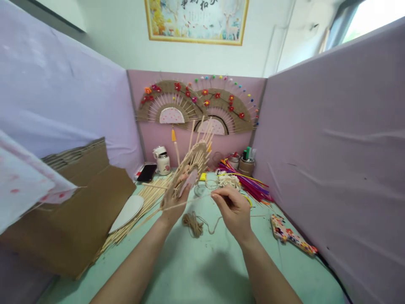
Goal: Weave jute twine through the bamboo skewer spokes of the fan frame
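My left hand (175, 211) holds up a half-round fan (185, 166) of thin wooden sticks woven with twine, tilted on edge above the table. Part of its fingers is hidden behind the fan. A pale pink piece (190, 182) sits at the fan's centre. To the right, my right hand (232, 209) pinches a strand of twine (193, 201) between thumb and fingertips, and the strand runs taut to the fan's lower edge. Below, between my hands, a small bundle of twine (193, 223) lies on the table with a loose tail curving rightward.
Thin sticks (148, 198), a white oval piece (128, 212) and cardboard (72, 202) lie left. Behind are a phone (147, 173), a white jar (163, 163), pipe cleaners (253, 185) and a pen holder (247, 166). A patterned glue gun (291, 236) lies right. Two finished fans (218, 99) hang on the back panel.
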`<state>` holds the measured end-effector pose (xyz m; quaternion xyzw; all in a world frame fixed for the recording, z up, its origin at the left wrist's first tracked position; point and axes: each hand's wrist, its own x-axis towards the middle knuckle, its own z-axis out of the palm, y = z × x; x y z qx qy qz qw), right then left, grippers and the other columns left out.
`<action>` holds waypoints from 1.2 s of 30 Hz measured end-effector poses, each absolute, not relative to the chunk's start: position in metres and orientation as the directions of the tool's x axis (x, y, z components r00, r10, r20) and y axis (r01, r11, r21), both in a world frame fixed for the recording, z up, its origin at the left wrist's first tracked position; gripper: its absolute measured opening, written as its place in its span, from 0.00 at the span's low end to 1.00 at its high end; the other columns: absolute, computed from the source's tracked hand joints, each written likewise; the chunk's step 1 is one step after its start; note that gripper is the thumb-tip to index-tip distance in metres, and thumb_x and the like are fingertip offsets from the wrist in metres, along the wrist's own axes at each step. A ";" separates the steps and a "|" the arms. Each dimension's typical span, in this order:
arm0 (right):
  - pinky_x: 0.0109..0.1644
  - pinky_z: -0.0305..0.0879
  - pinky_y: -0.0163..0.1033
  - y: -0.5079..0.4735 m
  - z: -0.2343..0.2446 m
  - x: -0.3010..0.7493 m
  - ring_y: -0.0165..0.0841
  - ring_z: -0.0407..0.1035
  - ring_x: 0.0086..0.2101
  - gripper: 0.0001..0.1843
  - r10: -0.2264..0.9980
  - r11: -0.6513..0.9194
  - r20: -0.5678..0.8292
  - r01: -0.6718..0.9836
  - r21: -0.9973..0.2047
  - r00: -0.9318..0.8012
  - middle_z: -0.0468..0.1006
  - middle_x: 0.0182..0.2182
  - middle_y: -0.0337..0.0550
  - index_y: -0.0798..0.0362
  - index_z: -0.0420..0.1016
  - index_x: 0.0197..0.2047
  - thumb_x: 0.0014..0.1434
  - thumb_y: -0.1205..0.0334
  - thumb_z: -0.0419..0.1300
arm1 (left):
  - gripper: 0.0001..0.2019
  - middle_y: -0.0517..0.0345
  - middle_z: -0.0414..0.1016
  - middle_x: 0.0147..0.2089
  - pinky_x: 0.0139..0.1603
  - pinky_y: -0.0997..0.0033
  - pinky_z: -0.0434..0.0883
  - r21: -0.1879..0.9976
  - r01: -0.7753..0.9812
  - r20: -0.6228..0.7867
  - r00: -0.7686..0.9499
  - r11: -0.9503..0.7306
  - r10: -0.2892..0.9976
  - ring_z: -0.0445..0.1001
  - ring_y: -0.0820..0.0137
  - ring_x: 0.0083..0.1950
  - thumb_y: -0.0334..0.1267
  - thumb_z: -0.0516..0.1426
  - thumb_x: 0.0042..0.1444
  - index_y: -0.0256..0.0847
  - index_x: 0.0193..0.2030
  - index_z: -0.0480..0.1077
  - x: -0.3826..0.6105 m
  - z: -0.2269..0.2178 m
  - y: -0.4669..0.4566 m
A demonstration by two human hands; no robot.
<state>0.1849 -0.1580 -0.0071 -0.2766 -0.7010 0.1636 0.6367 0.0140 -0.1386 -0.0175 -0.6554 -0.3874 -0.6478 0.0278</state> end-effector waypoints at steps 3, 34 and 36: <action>0.29 0.56 0.35 -0.165 0.018 0.173 0.27 0.59 0.24 0.03 0.569 0.811 0.818 0.222 -0.542 -0.082 0.67 0.23 0.36 0.52 0.74 0.30 0.56 0.63 0.62 | 0.11 0.50 0.71 0.56 0.59 0.53 0.67 0.507 0.406 0.861 -0.203 -0.760 0.466 0.68 0.63 0.59 0.34 0.55 0.57 0.45 0.47 0.64 0.008 -0.028 -0.140; 0.39 0.67 0.40 -0.107 0.035 0.094 0.34 0.68 0.39 0.05 0.451 0.892 0.890 0.001 -0.452 0.062 0.71 0.38 0.47 0.52 0.67 0.34 0.60 0.61 0.55 | 0.26 0.47 0.68 0.60 0.53 0.62 0.70 0.808 0.164 0.587 -0.138 -0.566 0.798 0.68 0.59 0.59 0.42 0.60 0.53 0.44 0.59 0.65 -0.041 -0.005 -0.167; 0.38 0.66 0.39 -0.105 0.037 0.099 0.34 0.67 0.39 0.06 0.454 0.889 0.886 0.024 -0.458 0.095 0.71 0.38 0.47 0.52 0.66 0.34 0.61 0.59 0.55 | 0.26 0.48 0.69 0.59 0.52 0.64 0.70 0.799 0.208 0.598 -0.181 -0.564 0.781 0.69 0.59 0.58 0.43 0.60 0.52 0.43 0.58 0.65 -0.042 0.006 -0.173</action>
